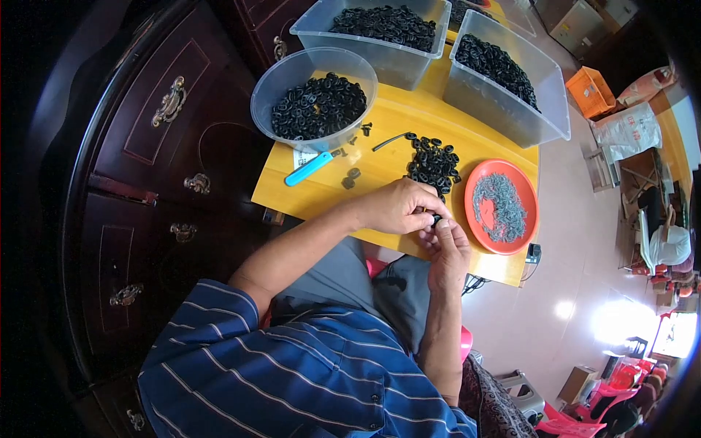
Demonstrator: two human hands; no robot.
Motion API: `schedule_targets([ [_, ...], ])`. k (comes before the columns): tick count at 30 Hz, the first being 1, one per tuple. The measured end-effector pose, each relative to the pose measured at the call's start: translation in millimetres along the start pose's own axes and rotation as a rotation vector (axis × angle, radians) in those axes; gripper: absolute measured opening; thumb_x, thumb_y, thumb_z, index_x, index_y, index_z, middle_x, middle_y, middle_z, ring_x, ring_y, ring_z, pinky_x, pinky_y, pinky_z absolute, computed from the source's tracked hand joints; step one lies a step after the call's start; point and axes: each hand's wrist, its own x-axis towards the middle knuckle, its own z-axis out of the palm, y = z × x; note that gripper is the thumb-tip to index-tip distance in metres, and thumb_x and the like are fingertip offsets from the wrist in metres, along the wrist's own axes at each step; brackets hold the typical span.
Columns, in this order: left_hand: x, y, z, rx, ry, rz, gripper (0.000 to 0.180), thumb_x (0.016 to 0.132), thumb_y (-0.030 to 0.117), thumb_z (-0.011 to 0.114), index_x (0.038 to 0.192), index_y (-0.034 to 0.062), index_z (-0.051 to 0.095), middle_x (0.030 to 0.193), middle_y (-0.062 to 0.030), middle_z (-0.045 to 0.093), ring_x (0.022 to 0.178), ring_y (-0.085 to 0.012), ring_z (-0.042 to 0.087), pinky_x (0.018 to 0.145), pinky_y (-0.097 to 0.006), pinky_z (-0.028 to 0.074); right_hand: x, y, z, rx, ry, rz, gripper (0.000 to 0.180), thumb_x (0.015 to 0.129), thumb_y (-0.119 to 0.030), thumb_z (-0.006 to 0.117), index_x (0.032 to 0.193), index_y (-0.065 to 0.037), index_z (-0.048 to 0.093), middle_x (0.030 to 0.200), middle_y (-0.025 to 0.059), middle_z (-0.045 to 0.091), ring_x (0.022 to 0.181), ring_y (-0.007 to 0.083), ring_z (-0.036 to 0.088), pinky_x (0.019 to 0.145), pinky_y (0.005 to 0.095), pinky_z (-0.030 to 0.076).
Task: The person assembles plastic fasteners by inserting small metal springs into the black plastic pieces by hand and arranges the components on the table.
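My left hand (398,206) and my right hand (447,254) meet over the near edge of the yellow table (394,117). Between their pinched fingertips is a small black oval part (437,218), mostly covered by the fingers. Just beyond the hands lies a loose pile of black oval rings (436,164). To the right of them sits a red-orange plate (533,201) holding many small grey pieces (504,212), too small to make out. A thin black rod (388,141) rests left of the pile.
A round clear tub (261,117) and two rectangular clear bins (409,69) (482,102) hold black parts at the back. A blue-handled knife (308,169) lies at the left, near a few loose black bits (352,177). Dark drawers (146,182) stand left of the table.
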Motion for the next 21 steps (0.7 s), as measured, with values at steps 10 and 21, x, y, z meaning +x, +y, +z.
schedule_targets([
  [10, -0.3, 20.5, 13.6, 0.525, 0.232, 0.021, 0.036, 0.080, 0.018, 0.076, 0.112, 0.0068, 0.065, 0.105, -0.0089, 0.065, 0.093, -0.0288, 0.069, 0.078, -0.041, 0.057, 0.7, -5.2, 21.1, 0.234, 0.115, 0.047, 0.014, 0.102, -0.019, 0.063, 0.109, -0.007, 0.064, 0.095, 0.0027, 0.070, 0.083, 0.0097, 0.066, 0.080, 0.0262, 0.055],
  [21, -1.6, 14.9, 15.0, 0.443, 0.266, 0.099, 0.025, 0.076, 0.015, 0.078, 0.098, 0.0068, 0.069, 0.100, -0.0075, 0.068, 0.089, -0.0291, 0.069, 0.077, -0.040, 0.056, 1.2, -6.4, 16.4, 0.311, 0.093, 0.025, 0.014, 0.103, -0.019, 0.060, 0.106, -0.006, 0.065, 0.090, 0.0022, 0.068, 0.080, 0.0101, 0.065, 0.077, 0.0268, 0.056],
])
